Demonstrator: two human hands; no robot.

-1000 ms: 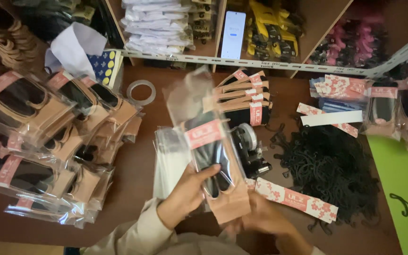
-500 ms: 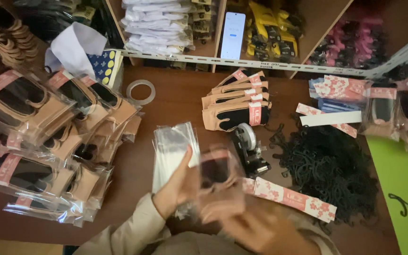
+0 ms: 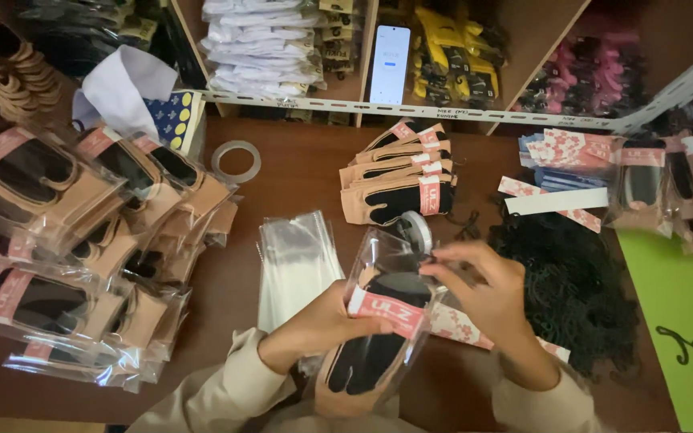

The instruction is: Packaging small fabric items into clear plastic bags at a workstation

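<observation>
This looks like a small packing room or stockroom for a glove or sock seller — not a home. Across the top of the frame run wooden shelves (image 3: 362, 48) with compartments stuffed with folded goods: white bundles (image 3: 262, 40), yellow ones (image 3: 451, 56), pink ones (image 3: 595, 72). At the left of the brown table (image 3: 298, 168) lies a heap of finished bagged pairs (image 3: 82, 232). Mid-frame sit empty clear bags (image 3: 294, 265), a tape roll (image 3: 237, 160), a stack of unbagged pairs (image 3: 399, 180) — and, at the right, printed paper labels (image 3: 571, 148).

left hand (image 3: 326, 325) gripping, right hand (image 3: 487, 293) pinching
</observation>
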